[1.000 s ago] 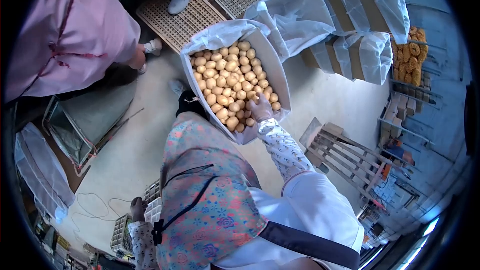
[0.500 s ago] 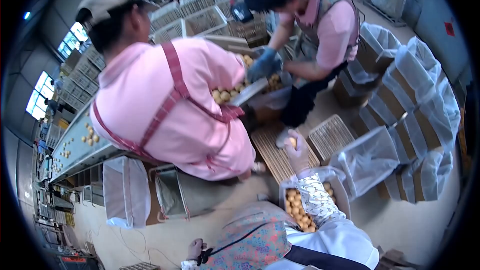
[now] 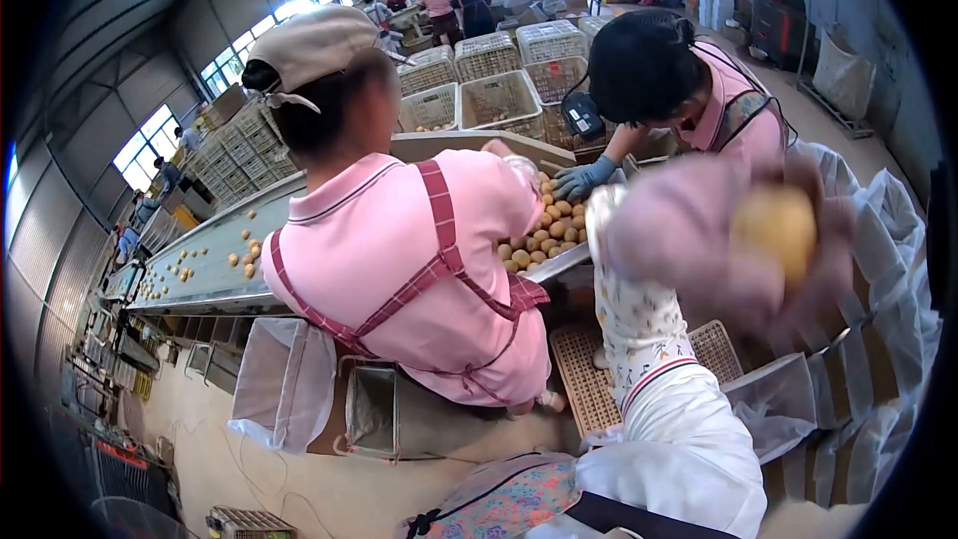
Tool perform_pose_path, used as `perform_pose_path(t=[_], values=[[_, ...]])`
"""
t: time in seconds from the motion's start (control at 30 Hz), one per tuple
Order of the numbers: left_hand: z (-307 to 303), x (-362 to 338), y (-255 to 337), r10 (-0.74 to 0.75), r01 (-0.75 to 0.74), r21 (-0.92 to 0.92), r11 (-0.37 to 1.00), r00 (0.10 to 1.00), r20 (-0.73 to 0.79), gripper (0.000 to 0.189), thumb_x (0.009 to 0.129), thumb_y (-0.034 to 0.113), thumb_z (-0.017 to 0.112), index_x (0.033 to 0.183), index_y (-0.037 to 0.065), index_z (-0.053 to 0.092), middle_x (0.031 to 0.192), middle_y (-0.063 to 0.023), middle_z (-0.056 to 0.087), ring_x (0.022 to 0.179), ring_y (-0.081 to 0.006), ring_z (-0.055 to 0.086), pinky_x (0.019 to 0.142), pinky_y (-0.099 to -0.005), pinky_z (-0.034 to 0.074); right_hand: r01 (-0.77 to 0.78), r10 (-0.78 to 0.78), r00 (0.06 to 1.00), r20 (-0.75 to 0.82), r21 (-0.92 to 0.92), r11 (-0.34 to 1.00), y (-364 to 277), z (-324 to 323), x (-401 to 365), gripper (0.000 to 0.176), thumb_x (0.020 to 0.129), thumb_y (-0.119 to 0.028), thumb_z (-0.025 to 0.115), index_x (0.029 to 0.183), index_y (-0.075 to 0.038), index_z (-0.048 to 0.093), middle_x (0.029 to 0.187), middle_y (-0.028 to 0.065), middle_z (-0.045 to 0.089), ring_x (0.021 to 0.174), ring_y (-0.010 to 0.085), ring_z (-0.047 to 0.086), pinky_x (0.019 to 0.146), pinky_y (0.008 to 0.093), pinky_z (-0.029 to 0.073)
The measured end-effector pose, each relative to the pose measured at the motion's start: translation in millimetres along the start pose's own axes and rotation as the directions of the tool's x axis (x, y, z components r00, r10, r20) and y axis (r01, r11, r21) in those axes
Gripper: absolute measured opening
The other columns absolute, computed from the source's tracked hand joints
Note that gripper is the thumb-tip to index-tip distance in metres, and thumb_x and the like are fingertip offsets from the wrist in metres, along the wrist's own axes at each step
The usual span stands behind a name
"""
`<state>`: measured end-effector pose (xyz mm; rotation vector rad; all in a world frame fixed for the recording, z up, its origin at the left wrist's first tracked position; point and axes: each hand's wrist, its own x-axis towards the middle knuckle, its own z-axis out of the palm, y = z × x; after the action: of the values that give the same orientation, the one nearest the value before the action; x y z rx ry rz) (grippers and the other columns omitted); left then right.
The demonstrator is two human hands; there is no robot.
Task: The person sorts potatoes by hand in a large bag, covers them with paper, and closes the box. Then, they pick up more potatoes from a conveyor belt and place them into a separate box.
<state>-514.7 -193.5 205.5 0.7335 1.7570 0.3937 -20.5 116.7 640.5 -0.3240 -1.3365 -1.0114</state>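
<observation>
Close to the camera, at the right, my right hand [image 3: 689, 235] is raised and smeared by motion, in a pale purplish glove. Its fingers are around a round yellow-brown fruit [image 3: 773, 233]. A white patterned sleeve cover [image 3: 644, 324] runs down from it to my white sleeve. My left hand is not in view. Beyond my arm, many similar round fruits [image 3: 544, 240] lie in the sorting trough, where a co-worker's blue-gloved hand [image 3: 586, 180] touches them.
A co-worker in a pink shirt [image 3: 399, 269] stands at the conveyor [image 3: 215, 240]. Another bends over the trough's far side. Plastic crates [image 3: 496, 100] stand behind, a slatted crate [image 3: 582, 379] is on the floor, and lined boxes [image 3: 888, 240] stand at the right.
My right hand has come up from above the fruit-filled lined box, close to the camera, with the fruit. My left hand has left the view. The view has tilted upward.
</observation>
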Motion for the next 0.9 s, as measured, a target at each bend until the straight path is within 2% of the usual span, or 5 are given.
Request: perform_pose_path(t=[0.17,0.4,0.5,0.7,0.9], values=[[-12.8,2.0,-22.4,0.004,-0.004,0.002,1.0,1.0,0.008,0.026,0.09,0.024,0.057,0.099,0.002,0.065,0.08,-0.0087,0.066,0.071,-0.0163,0.062,0.066,-0.0295,0.051,-0.571,0.558,0.765,0.322,-0.062,0.819,71.1,131.8,-81.7,0.062,0.095,-0.035,0.056,0.141,0.001,0.037,0.138,0.0254,0.046,0.128,0.0387,0.044,0.109,0.0444,0.033],[-31.2,9.1,-76.1,-0.016,0.017,-0.04,0.999,1.0,0.023,0.026,0.09,0.025,0.057,0.098,0.002,0.066,0.079,-0.0074,0.065,0.072,-0.016,0.061,0.067,-0.0297,0.05,-0.861,0.838,0.425,0.343,-0.133,0.491,-12.1,-28.0,-198.3,0.035,0.093,-0.013,0.056,0.124,0.004,0.056,0.115,0.0173,0.064,0.111,0.0286,0.059,0.099,0.0347,0.043],[-37.9,14.3,-106.7,0.029,-0.026,-0.047,0.999,0.998,0.055,0.026,0.09,0.025,0.057,0.097,0.002,0.066,0.079,-0.0068,0.065,0.073,-0.0159,0.061,0.068,-0.0298,0.05,-0.835,0.889,0.206,0.408,-0.4,0.377,-78.1,-112.2,-262.1,0.031,0.093,-0.016,0.057,0.119,0.001,0.061,0.115,0.0174,0.065,0.107,0.0298,0.062,0.096,0.0367,0.046],[-71.2,43.6,-137.2,0.007,-0.002,-0.05,0.999,0.996,0.09,0.027,0.09,0.026,0.058,0.098,0.001,0.066,0.08,-0.0068,0.065,0.074,-0.0161,0.062,0.069,-0.0303,0.05,-0.55,0.732,-0.54,0.415,-0.832,0.067,-272.9,-288.6,-319.4,0.032,0.09,-0.022,0.056,0.113,-0.002,0.065,0.106,0.0186,0.068,0.101,0.0306,0.065,0.09,0.036,0.049],[-95.3,124.2,-148.9,-0.086,-0.022,0.377,0.926,0.96,0.267,0.028,0.089,0.026,0.057,0.099,0.001,0.065,0.08,-0.009,0.066,0.071,-0.018,0.063,0.066,-0.0308,0.051,-0.28,0.623,-0.778,0.084,-0.933,-0.225,-503.7,-446.4,-264.8,0.034,0.087,-0.033,0.055,0.102,-0.005,0.068,0.096,0.0221,0.068,0.095,0.0356,0.065,0.085,0.0425,0.05]])
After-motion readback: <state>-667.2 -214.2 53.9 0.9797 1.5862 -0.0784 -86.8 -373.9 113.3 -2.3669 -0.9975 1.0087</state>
